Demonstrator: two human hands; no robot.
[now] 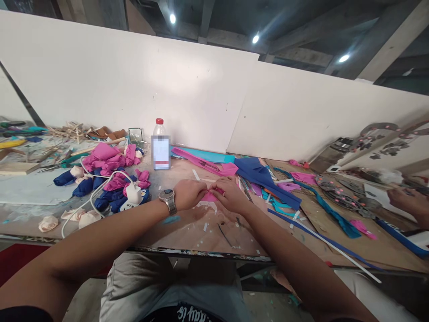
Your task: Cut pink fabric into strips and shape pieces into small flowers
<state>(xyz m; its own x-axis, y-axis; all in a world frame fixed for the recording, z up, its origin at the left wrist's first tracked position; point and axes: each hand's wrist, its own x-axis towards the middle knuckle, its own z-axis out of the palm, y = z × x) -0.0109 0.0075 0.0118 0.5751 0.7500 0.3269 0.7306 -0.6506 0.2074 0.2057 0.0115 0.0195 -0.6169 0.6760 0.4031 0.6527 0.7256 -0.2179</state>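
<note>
On workbench | both hands (209, 196) pinch pink piece (210, 197) | bottle (161, 145) label blurred

Counter (187, 232): bare wood board, matt, scuffed and flecked with paper scraps. Pink piece (210, 196) between the hands: thin, matt, soft-looking sheet, cloth or foam, which one cannot be told. Blue sheet (258, 176): the same matt finish. Bottle (161, 145): clear glossy plastic, red cap. Wristwatch (168, 199): metal band, shiny. Cable (94, 192): smooth white plastic. Back panel (134, 85): smooth, matt white.
</note>
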